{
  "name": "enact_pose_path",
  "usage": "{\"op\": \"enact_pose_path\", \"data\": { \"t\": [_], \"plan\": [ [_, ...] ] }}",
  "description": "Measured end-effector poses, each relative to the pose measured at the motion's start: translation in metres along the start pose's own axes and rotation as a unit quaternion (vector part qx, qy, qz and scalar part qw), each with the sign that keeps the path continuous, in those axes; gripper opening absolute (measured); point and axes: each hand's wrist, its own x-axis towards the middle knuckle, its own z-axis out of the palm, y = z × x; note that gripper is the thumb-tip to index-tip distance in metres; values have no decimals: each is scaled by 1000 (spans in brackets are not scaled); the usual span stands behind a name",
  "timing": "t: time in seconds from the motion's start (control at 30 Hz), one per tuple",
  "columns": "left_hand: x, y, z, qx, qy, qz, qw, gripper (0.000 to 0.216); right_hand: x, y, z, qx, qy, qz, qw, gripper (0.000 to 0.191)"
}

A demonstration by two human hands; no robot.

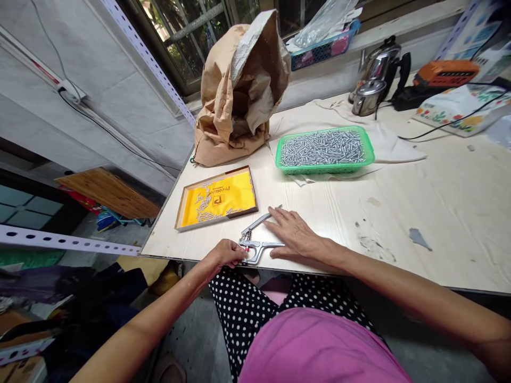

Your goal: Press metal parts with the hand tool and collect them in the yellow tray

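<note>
Head view shows the silver metal hand pliers [255, 242] lying at the pale wooden table's [419, 202] near edge, left hand [227, 254] curled around their head, right hand [293, 234] spread flat, pinning the handles steady, within reach of the yellow-lined tray [217, 198] and green plastic basket of small metal parts [324, 149].

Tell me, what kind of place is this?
Probably a small home workshop. A green basket full of metal pins sits on the worktable, and the hands rest on pliers. A kettle stands behind.

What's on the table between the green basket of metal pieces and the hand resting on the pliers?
Nothing: in the head view, only bare pale tabletop lies between the green basket and the right hand on the pliers.
</note>
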Motion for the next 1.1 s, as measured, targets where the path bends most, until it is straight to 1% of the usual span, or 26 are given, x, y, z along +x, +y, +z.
{"op": "enact_pose_path", "data": {
  "t": [0.03,0.07,0.1,0.2,0.27,0.33,0.4,0.47,0.5,0.53,0.57,0.6,0.63,0.67,0.73,0.8,0.83,0.9,0.97,1.03,1.1],
  "plan": [
    [-1,0,0,0,3,-1,1000,38,3,5,0,-6,-14,6,1000,90],
    [-1,0,1,-1,7,-1,1000,38,6,9,1,-11,-33,8,999,100],
    [-2,0,1,-1,10,0,1000,37,9,13,1,-14,-51,5,999,105],
    [-4,1,2,-4,20,12,1000,36,18,19,-2,-8,-68,-10,998,109],
    [-4,1,3,-6,24,16,1000,37,20,18,-5,-3,-61,-8,998,105],
    [-3,1,3,-8,28,14,999,37,20,15,-9,-3,-56,-1,998,97],
    [-3,0,3,-7,34,8,999,37,19,12,-12,-2,-56,0,998,85],
    [-5,-2,3,10,35,4,999,36,17,8,-13,1,-57,2,998,68],
    [-8,-3,4,34,43,9,998,35,16,6,-13,2,-58,8,998,61],
    [-12,-4,6,68,64,28,995,36,14,3,-14,3,-58,15,998,54],
    [-15,-5,9,110,97,60,987,36,13,1,-15,6,-57,23,998,50],
    [-19,-6,11,160,145,111,970,37,11,-2,-15,8,-53,30,998,47],
    [-20,-6,15,192,210,187,940,34,10,-4,-16,11,-50,30,998,46],
    [-20,-6,17,217,243,253,911,32,9,-5,-17,12,-44,24,999,46],
    [-10,-4,22,250,268,355,860,31,9,-6,-17,6,-33,8,999,47],
    [10,1,24,277,260,442,813,40,9,-3,-18,-12,-24,8,1000,50],
    [21,3,24,288,244,474,795,45,8,-2,-19,-21,-20,4,1000,53],
    [42,6,22,310,209,509,775,51,6,1,-20,-30,-11,-10,999,60],
    [57,6,19,328,188,517,768,55,2,2,-19,-33,-6,-5,999,69],
    [64,6,18,340,189,519,761,59,-2,2,-16,-31,-1,25,999,77],
    [61,9,19,350,189,526,752,61,-4,1,-13,-28,2,48,998,77]
  ]
}}
